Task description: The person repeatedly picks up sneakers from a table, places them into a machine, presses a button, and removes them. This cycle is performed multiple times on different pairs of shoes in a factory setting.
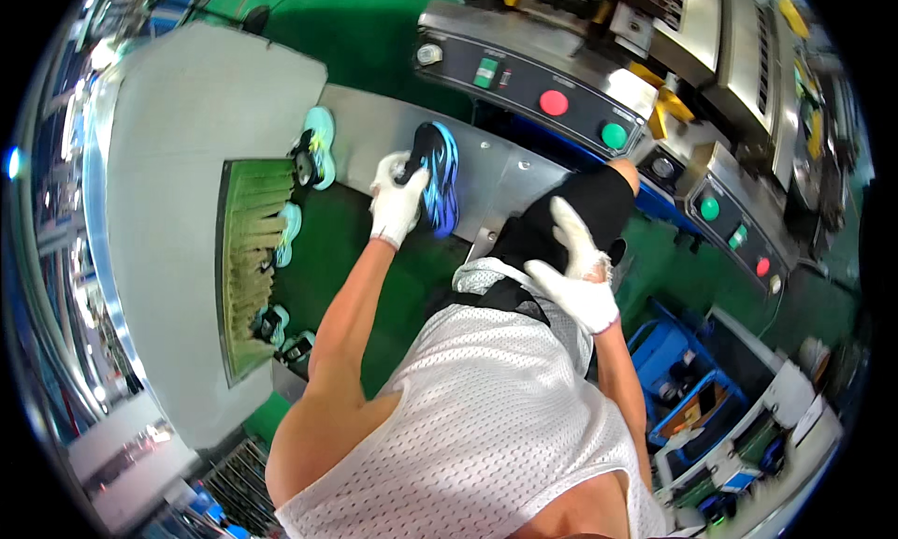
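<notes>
My left hand [397, 201], in a white glove, grips a blue and black sports shoe [442, 179] by its opening; some of the fingers are hidden in or behind it. The shoe is over a long metal ledge [491, 170], and I cannot tell whether it rests there. My right hand [578, 279], also in a white glove, is in front of my black shorts with its fingers spread and nothing in it. To the left, a mint-green shoe [321, 146] lies at the end of the ledge, beside a grey machine housing [168, 165].
Several more shoes stand by the housing's opening, which has a fringed curtain [254, 258]. Ahead, a machine carries a control panel [533, 86] with red and green buttons. A second panel [739, 226] is at the right, with a blue crate [683, 371] nearer me.
</notes>
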